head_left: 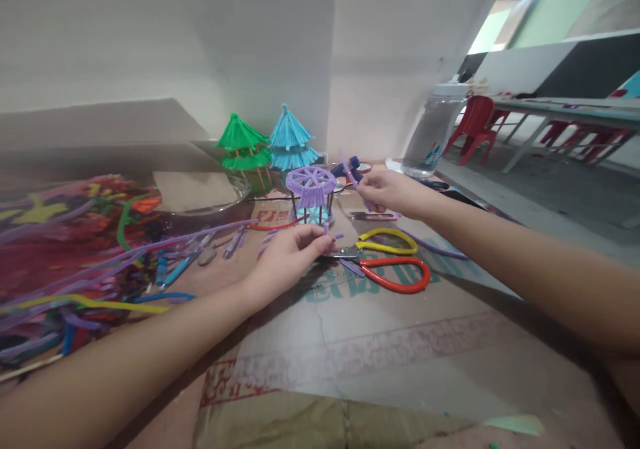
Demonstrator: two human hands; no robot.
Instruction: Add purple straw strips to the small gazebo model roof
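Note:
My left hand (295, 252) is closed in a pinch on a short purple piece (327, 228) in front of the purple model (311, 186), which has a spoked round top on thin posts. To the right and higher, my right hand (385, 192) pinches a purple strip (349, 172) that sticks up past the fingertips. Scissors with one yellow and one red handle (396, 276) lie on the cardboard, their blades beside my left fingertips. Short purple pieces (353, 268) are scattered around the blades.
Green (245, 142) and blue (291, 139) tiered-roof models stand at the back. Colourful strips (90, 236) are heaped at the left. A clear bottle (434, 129) stands back right, and a craft knife (375, 216) lies near my right hand. Red chairs (477, 126) stand beyond.

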